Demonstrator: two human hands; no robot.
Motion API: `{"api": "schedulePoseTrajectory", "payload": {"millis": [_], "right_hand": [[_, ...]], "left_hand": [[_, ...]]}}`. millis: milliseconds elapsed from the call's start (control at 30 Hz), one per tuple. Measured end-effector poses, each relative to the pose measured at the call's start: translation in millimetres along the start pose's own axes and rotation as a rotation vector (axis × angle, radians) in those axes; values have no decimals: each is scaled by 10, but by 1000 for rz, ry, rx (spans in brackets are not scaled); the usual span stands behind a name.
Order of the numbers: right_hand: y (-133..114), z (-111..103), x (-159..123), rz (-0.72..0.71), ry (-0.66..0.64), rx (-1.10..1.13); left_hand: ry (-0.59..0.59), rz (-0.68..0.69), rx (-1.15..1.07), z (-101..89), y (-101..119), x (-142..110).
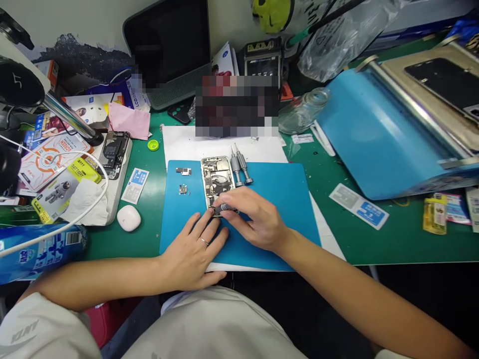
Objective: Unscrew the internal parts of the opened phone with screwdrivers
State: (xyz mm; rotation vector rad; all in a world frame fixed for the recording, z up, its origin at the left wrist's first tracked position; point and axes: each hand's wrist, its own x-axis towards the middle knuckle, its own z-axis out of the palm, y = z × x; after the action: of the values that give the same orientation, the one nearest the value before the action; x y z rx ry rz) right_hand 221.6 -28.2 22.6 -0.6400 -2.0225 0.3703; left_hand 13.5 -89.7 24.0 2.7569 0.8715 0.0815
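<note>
An opened smartphone (217,174) with its inner parts bare lies on a blue mat (292,209). My left hand (194,244) rests flat with fingers spread, the fingertips touching the phone's lower end. My right hand (258,214) is closed around a small grey screwdriver (225,206) over that same end; its tip is hidden. Two more grey screwdrivers (241,167) lie to the right of the phone. On the mat's left side are two small phone parts, an upper one (184,171) and a lower one (183,189).
Left of the mat are a white earbud case (129,218), another opened phone (114,154) and battery boxes (65,189). A glass jar (305,110) stands at the back. On the right are a blue-covered metal-framed stand (348,134) and a blue-and-white packet (359,206).
</note>
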Motion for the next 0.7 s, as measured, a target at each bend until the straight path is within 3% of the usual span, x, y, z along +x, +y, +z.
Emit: {"api": "schedulePoseTrajectory", "payload": {"millis": [167,300,367,533,700], "right_hand": [[19,3,-78,22,94,39],[71,-58,-145,211,346,63],[122,-147,-156,295,399,-16],[311,-471,-119,336,265,-366],[452,-582,-140,545,-37,-415]], "left_hand": [[1,4,-1,-26,-12,-5],[-13,-10,-9,-57,-14,0],[-15,-9,-13,-64,-16,3],[-21,-9,-15,-64,-27,3],[-27,-7,-16,-68,-36,-2]]}}
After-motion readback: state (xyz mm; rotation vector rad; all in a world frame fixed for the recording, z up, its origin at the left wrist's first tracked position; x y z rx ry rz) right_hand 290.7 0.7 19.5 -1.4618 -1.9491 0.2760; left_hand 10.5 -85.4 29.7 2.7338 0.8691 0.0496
